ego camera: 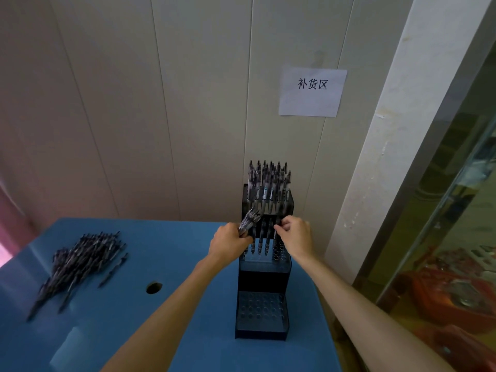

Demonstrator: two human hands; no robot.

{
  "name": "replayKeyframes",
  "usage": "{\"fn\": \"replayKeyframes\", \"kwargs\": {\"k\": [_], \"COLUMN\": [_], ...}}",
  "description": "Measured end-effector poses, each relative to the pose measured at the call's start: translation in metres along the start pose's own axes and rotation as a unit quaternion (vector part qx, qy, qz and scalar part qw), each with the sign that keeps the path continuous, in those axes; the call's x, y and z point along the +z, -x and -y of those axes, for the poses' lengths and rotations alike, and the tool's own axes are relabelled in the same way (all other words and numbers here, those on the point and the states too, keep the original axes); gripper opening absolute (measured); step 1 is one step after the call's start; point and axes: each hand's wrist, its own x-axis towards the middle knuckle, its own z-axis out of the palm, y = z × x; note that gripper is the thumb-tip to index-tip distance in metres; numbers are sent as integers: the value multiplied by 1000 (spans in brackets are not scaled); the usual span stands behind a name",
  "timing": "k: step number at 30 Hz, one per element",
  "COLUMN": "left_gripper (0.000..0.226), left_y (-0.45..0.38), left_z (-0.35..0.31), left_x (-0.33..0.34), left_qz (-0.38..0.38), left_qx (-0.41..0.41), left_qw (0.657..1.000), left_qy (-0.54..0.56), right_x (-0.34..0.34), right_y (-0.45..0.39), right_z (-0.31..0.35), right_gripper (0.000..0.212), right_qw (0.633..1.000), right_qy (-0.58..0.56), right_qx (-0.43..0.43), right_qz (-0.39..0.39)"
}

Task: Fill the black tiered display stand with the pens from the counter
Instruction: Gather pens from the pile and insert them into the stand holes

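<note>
Stand: black tiered display stand [264, 275] sits at the far right of the blue worktop [171, 331], its back against the wall.
Top tier: packed with upright pens [268, 183]; by the look of it, done.
Middle tier: partly filled, with a few pens [264, 241] standing in the holes and several open holes showing on its right side.
Bottom tier: every visible hole bare; nothing started there.
Supply: large heap of loose pens [80, 261] lies on the left of the worktop, well apart from the stand.
Progress: I judge roughly a third complete, with the rest of the middle tier and the whole lowest tier left to fill.
Left hand: left hand [230, 241] has its fingers curled round a bundle of pens [249, 220] that fans up past the knuckles, held just beside the middle tier's left edge.
Right hand: right hand [295, 234] has fingers bent in a pinch at the top of a single pen [274, 232] standing over the middle tier; whether the tip is already seated in a hole cannot be told.
Wall: paper sign [312, 92] with printed characters hangs above the stand.
</note>
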Motion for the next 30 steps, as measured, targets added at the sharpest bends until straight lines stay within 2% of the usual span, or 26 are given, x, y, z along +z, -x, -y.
{"fn": "replayKeyframes", "kwargs": {"k": [5,10,13,16,19,24,30], "left_gripper": [39,38,38,32,31,40,39], "left_y": [-2,-6,-8,-10,-12,-13,-13], "left_z": [2,1,-2,-7,-14,-22,-26], "left_x": [2,5,9,13,18,25,23], "left_qz": [10,20,20,28,36,35,38], "left_qx": [4,-4,-13,-13,-6,3,-3], "left_qw": [1000,1000,1000,999,999,998,997], "left_qy": [5,9,11,19,30,56,68], "right_x": [14,2,-9,-19,-24,-23,-22], "right_y": [5,7,9,12,14,13,11], "right_z": [-15,-10,1,20,31,30,32], "right_gripper": [16,9,9,6,8,15,14], "right_qw": [999,998,991,951,939,930,916], "right_qy": [35,20,-85,-250,-279,-309,-350], "right_qx": [26,49,86,112,92,118,124], "right_qz": [22,30,61,146,181,161,152]}}
